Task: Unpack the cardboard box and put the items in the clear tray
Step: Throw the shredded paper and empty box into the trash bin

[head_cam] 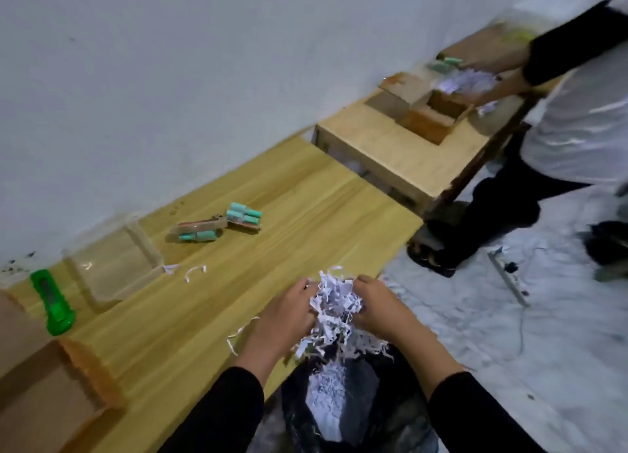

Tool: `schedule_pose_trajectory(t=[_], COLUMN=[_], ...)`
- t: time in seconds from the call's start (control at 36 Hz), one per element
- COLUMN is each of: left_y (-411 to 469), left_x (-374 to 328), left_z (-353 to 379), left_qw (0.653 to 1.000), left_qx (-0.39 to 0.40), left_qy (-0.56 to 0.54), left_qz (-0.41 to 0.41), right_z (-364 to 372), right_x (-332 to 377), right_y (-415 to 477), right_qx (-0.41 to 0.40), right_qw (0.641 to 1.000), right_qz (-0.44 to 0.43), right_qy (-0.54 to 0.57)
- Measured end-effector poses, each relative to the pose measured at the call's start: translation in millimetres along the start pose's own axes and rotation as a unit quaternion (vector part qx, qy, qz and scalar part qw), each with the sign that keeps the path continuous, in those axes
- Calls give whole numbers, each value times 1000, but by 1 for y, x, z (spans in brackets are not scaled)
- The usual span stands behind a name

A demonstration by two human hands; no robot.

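Both hands, left (289, 311) & right (375, 305), pressing together on a wad of shredded paper (336, 308), holding it over black bin bag (343, 405) so filler is dropping in, not on table. Clear tray (112, 266) sitting far left, looks empty; teal cell packs (221, 223) lying just right of it; cardboard box (44, 388) near left

We see the cardboard box (40, 395) at the near left on the table (272, 221); the cutter (52, 303) lies just beyond it, the clear tray (112, 262) to the cutter's right; two battery packs (221, 225) lie farther right; a bag (339, 405) sits below the near edge.
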State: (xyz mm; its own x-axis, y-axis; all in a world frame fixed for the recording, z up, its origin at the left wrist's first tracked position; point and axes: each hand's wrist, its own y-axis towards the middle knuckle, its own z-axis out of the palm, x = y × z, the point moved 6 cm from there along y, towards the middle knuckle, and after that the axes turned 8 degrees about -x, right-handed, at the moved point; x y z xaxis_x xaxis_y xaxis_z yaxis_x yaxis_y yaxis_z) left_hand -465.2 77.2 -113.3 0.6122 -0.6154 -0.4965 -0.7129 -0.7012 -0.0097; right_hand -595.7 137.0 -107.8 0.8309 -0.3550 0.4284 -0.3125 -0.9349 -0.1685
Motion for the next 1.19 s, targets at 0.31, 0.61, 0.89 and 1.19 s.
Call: schedule_pose_trajectory(t=[0.31, 0.61, 0.89, 1.19], left_y=[13, -3, -7, 21], left_x=[-117, -112, -105, -87], left_z=[103, 174, 181, 98], left_qw=[987, 973, 974, 994], left_qx=[101, 209, 215, 83], left_qy=[21, 41, 29, -51], left_qz=[122, 87, 69, 41], right_z=[-5, 49, 61, 14], right_x=[-130, -164, -168, -125], right_y=[-108, -143, -141, -86], right_qx=[-32, 23, 57, -31], right_qw=[976, 957, 962, 976], right_qz=[214, 267, 236, 174], right_qy=[36, 114, 126, 128])
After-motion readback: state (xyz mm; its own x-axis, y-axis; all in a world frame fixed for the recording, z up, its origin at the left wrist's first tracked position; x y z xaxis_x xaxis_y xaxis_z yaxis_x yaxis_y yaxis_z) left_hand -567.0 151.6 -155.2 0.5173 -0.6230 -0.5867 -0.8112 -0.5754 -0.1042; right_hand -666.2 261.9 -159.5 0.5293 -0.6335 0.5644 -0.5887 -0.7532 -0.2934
